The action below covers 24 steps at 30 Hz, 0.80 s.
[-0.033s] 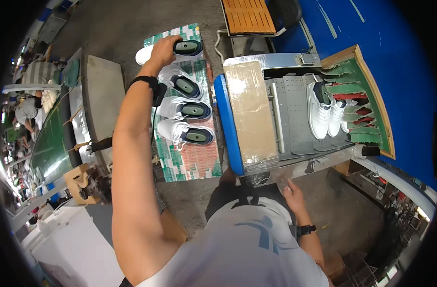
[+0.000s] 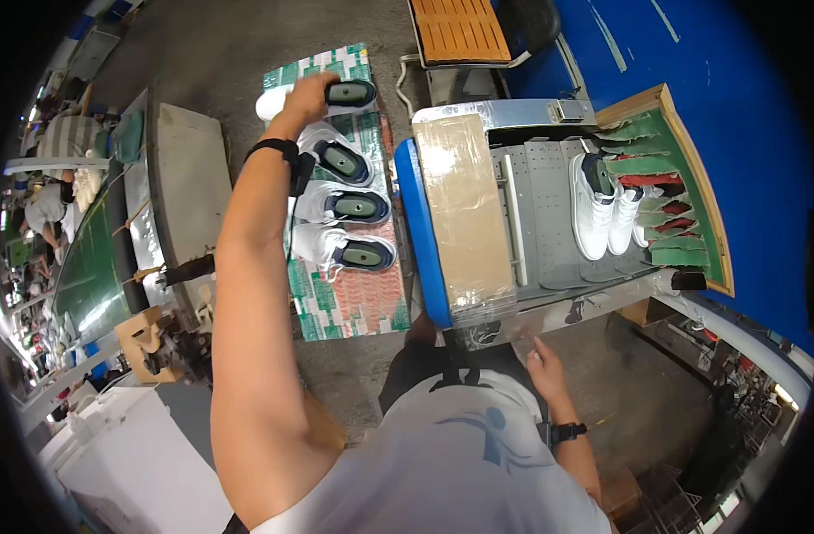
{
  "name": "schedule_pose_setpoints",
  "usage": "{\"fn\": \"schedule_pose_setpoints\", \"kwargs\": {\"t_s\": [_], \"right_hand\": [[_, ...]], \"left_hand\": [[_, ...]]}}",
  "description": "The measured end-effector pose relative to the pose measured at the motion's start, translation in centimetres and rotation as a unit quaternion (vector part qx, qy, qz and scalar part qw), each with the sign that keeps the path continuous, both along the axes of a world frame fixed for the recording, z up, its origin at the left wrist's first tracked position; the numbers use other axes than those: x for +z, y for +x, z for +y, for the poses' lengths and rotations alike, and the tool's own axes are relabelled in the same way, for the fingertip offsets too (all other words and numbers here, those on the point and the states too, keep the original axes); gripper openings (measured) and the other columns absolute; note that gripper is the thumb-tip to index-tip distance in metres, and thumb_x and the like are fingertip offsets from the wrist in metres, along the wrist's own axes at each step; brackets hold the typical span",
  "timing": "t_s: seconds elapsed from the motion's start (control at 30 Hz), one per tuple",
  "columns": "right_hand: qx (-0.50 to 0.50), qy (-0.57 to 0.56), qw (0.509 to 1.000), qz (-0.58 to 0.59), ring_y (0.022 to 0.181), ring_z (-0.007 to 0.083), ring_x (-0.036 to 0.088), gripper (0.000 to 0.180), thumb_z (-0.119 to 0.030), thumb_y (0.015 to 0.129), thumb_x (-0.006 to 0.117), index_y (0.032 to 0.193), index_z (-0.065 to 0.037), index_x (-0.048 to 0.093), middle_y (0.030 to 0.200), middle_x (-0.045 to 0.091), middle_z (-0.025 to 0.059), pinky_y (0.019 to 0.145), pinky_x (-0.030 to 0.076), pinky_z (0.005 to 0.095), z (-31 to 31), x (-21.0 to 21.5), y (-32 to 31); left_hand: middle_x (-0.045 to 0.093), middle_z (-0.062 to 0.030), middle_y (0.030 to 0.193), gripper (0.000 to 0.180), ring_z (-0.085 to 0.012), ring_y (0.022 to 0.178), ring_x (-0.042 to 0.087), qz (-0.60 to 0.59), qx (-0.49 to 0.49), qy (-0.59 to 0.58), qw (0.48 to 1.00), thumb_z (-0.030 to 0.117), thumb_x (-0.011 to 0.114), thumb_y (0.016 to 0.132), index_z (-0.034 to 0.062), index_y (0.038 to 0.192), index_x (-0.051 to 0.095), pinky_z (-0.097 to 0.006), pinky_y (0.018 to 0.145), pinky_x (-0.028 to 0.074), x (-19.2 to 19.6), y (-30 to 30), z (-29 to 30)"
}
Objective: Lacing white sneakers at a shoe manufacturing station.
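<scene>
Several white sneakers with dark linings lie in a column on a green, white and red patterned board to my left. My left hand reaches to the farthest sneaker, its fingers closed over the middle of it, hiding the laces. Nearer me follow a second sneaker, a third sneaker and the nearest sneaker, all with toes pointing left. My right hand hangs low near the conveyor's front edge, fingers curled in, with nothing visible in them.
A machine with a grey perforated conveyor stands ahead to the right. White sneakers stand on it beside a green strip curtain in a wooden frame. Brown cardboard covers its left end. A slatted wooden stool stands beyond.
The view has shifted slightly. My left hand stays at the farthest sneaker; otherwise little differs.
</scene>
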State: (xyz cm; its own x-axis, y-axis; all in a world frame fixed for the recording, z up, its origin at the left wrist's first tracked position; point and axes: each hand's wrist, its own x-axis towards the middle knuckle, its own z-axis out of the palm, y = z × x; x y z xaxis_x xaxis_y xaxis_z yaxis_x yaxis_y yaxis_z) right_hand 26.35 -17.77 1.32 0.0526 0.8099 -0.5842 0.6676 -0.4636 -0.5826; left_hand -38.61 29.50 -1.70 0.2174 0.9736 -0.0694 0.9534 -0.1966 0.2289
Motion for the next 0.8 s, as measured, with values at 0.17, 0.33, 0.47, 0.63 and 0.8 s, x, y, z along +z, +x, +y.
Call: {"fn": "schedule_pose_setpoints", "kwargs": {"t_s": [0.17,0.33,0.47,0.63,0.8], "right_hand": [[-0.045,-0.009,0.998,-0.034,0.126,0.0427,0.067,0.051,-0.020,0.097,0.065,0.142,0.005,0.064,0.132,0.070,0.0320,0.109,0.051,0.0433,-3.7,-1.7,1.8],[-0.047,-0.011,0.999,0.020,0.123,0.0411,0.069,0.054,-0.018,0.094,0.064,0.143,0.006,0.062,0.129,0.070,0.0318,0.106,0.052,0.0440,-3.8,-3.1,2.8],[-0.057,0.008,0.998,0.015,0.111,0.0390,0.072,0.054,-0.015,0.093,0.065,0.144,0.002,0.062,0.117,0.073,0.0273,0.100,0.054,0.0412,-3.4,-3.4,3.7],[-0.059,-0.011,0.997,0.052,0.089,0.0322,0.070,0.051,-0.015,0.091,0.067,0.140,0.000,0.064,0.096,0.072,0.0190,0.083,0.055,0.0413,-0.5,-1.8,5.3],[-0.112,0.060,0.988,0.088,0.092,0.0345,0.070,0.053,-0.016,0.090,0.068,0.138,0.004,0.064,0.098,0.071,0.0209,0.086,0.055,0.0429,-3.8,-3.0,9.4]], "left_hand": [[0.038,-0.0301,0.165,0.103,-0.0516,0.148,0.044,-0.033,0.150,-0.022,0.988,-0.004,0.071,0.080,0.0197,0.170,0.027,-0.050,0.121,0.043,-8.6,5.6,2.3],[0.055,-0.0341,0.149,0.094,-0.0480,0.139,0.055,-0.087,0.079,-0.090,0.989,0.002,0.070,0.078,0.0073,0.165,0.034,-0.048,0.117,0.046,-7.9,3.5,-0.8],[0.068,-0.0282,0.131,0.058,-0.0453,0.126,0.062,-0.036,0.083,0.044,0.995,0.017,0.080,0.084,-0.0016,0.136,0.064,-0.050,0.109,0.051,-5.6,14.9,-4.1],[0.060,-0.0256,0.150,0.072,-0.0372,0.133,0.062,-0.417,0.096,-0.118,0.896,0.028,0.085,0.089,0.0021,0.150,0.057,-0.044,0.114,0.047,-2.5,38.0,-12.0],[0.039,-0.0328,0.164,0.128,-0.0433,0.147,0.047,-0.543,0.142,-0.181,0.808,0.042,0.097,0.074,-0.0070,0.165,0.021,-0.045,0.124,0.039,-5.3,62.4,-12.7]]}}
